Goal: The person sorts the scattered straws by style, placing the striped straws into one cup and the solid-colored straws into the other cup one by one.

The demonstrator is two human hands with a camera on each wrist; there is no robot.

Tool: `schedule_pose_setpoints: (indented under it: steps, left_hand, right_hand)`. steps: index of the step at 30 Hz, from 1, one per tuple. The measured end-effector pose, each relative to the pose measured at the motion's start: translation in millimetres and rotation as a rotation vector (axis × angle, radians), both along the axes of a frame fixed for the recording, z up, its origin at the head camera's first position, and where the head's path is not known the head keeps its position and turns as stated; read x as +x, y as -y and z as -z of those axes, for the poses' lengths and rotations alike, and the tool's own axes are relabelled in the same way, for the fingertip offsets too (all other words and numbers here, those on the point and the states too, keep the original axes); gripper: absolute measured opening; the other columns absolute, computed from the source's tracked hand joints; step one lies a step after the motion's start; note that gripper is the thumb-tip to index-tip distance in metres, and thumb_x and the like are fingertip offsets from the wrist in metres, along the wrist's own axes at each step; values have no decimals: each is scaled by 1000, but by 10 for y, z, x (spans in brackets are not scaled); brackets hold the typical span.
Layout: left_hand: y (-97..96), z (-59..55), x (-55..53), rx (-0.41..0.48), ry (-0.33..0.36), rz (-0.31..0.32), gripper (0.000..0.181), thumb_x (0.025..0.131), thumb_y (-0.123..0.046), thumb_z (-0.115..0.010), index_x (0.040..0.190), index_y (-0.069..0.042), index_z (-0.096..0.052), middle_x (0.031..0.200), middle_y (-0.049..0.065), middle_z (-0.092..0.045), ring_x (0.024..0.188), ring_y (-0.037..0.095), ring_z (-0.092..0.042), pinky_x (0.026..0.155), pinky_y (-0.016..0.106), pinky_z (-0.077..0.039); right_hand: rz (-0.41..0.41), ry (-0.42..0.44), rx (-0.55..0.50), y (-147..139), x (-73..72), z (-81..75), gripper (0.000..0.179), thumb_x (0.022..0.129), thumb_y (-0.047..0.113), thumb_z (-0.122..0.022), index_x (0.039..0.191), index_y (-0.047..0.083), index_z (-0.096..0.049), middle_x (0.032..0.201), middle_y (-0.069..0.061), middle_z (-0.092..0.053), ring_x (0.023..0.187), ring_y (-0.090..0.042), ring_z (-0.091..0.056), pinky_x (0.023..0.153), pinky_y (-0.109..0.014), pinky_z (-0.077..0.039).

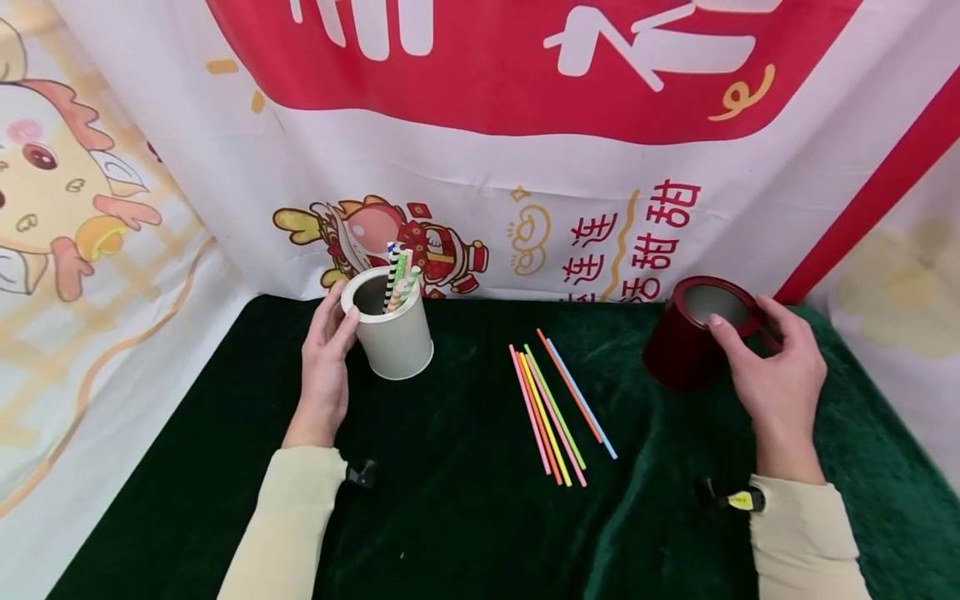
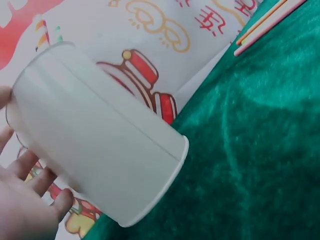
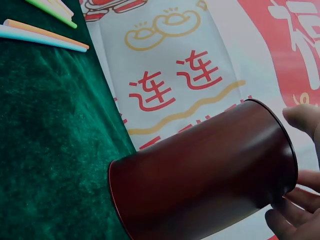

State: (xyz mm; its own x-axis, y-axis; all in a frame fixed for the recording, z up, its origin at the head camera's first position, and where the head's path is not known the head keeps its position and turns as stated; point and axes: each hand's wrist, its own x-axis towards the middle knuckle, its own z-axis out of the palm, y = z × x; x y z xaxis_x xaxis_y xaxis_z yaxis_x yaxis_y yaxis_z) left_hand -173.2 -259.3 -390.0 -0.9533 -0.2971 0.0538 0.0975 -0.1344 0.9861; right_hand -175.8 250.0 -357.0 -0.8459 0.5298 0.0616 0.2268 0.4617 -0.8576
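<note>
At the left, my left hand (image 1: 327, 367) grips a white cylindrical cup (image 1: 397, 346) near its rim, thumb in front and fingers along the side. Striped straws (image 1: 402, 279) lean inside it. The left wrist view shows the cup's smooth wall (image 2: 100, 130) and several fingers touching it. On the right, a dark red cylindrical cup (image 1: 678, 350) stands with my right hand (image 1: 783, 379) holding it by the rim, thumb at the front edge. Its grey inside shows no contents. The right wrist view shows the red wall (image 3: 205, 172) and the fingers at the rim end.
Several plain coloured straws (image 1: 551, 412) lie side by side between the cups on a dark green velvet cloth (image 1: 465, 525). Behind the table hangs a white and red printed cloth (image 1: 465, 158). Another printed sheet (image 1: 90, 217) hangs at the left.
</note>
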Motion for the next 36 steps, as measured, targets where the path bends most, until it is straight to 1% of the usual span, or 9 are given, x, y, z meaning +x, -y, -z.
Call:
schedule_pose_setpoints:
  steps: [3, 7, 10, 12, 15, 20, 23, 31, 36]
  left_hand:
    - [-52, -46, 9, -7, -77, -172, 53, 106, -31, -70, 156, -22, -55, 158, -1, -57, 144, 13, -50, 128, 37, -35]
    - [-155, -220, 35, -60, -221, -486, 26, 103, -26, -75, 126, -14, -74, 117, -3, -73, 111, 11, -65, 102, 23, -47]
    - [-322, -419, 108, -106, -323, -588, 10, 102, -19, -74, 109, -12, -76, 96, -8, -70, 90, 11, -65, 82, 23, -48]
    - [-492, -529, 182, -152, -365, -539, 9, 101, -13, -73, 107, -5, -75, 91, -8, -69, 83, 11, -65, 77, 23, -49]
    - [-799, -592, 285, -279, -323, -357, 14, 102, -12, -73, 110, 0, -74, 92, -7, -69, 82, 10, -66, 76, 22, -52]
    - [-1237, -461, 342, -460, -85, 1, 15, 103, -22, -73, 113, -11, -75, 104, 3, -75, 92, 13, -67, 82, 26, -54]
    - [-1390, -329, 308, -500, 57, 136, 15, 103, -28, -73, 112, -16, -76, 110, 5, -77, 93, 17, -68, 81, 31, -54]
    - [-1625, 28, 47, -517, 344, 313, 26, 102, -37, -75, 116, -15, -74, 112, 5, -75, 88, 18, -69, 75, 28, -55]
    - [-1711, 132, -130, -448, 469, 312, 31, 100, -27, -78, 122, -8, -68, 107, 9, -76, 74, 18, -69, 64, 26, -58]
  right_hand:
    - [0, 20, 4, -13, -17, 23, 75, 95, 63, -72, 162, 45, -43, 172, 9, -41, 155, -21, -45, 127, -46, -42]
    - [-6, 56, -9, -23, -37, 37, 78, 94, 64, -73, 163, 46, -41, 172, 8, -41, 155, -22, -45, 124, -46, -45]
    - [-17, 70, -24, -48, -52, 33, 79, 94, 64, -73, 164, 47, -39, 173, 8, -39, 156, -23, -45, 124, -46, -45]
    - [-25, 65, -37, -77, -51, 35, 80, 94, 64, -73, 164, 48, -38, 174, 9, -38, 157, -23, -44, 125, -46, -44]
    - [-36, 70, -72, -153, -35, 43, 83, 93, 62, -76, 164, 50, -36, 175, 11, -35, 160, -24, -40, 127, -45, -41]
    - [-38, 59, -151, -246, 42, 95, 86, 91, 54, -83, 163, 50, -37, 175, 14, -36, 161, -21, -38, 129, -41, -38]
    - [-43, 43, -159, -259, 54, 106, 85, 91, 52, -83, 163, 49, -38, 174, 15, -37, 159, -20, -40, 127, -39, -39]
    - [-42, 57, -181, -228, 10, 90, 85, 89, 53, -85, 161, 51, -39, 174, 17, -36, 161, -20, -38, 130, -40, -36]
    - [-64, 51, -138, -152, -30, 126, 84, 89, 57, -84, 161, 53, -40, 173, 16, -38, 160, -21, -41, 130, -42, -37]
